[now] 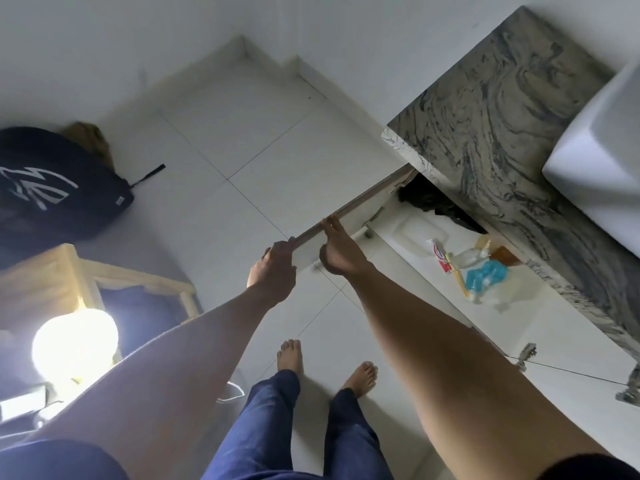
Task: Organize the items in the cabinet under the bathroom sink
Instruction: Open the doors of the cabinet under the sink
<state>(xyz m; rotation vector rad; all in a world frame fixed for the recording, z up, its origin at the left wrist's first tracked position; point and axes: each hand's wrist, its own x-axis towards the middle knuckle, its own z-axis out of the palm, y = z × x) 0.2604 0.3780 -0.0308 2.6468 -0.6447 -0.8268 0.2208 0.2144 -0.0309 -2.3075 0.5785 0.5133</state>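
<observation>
White cabinet door (363, 211) stood open, left hand (273, 268) curled over its edge, right hand (341, 252) resting straight-fingered beside it. Opening seemed done; next, reach the toiletries (479, 271) beyond the right hand.

Grey-swirled marble counter (491, 109), white door (360, 209), blue-capped bottle (485, 275), navy trousers (273, 410).

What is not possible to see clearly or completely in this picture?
Head view:
Deep part of the cabinet: dark, covered by the countertop.
Labels on the tube and blue bottle: too small, blurred.
Sink: cut off by the right edge.
Black bag: cut off by the left edge.
Outer face of the cabinet door: turned away from camera.
</observation>
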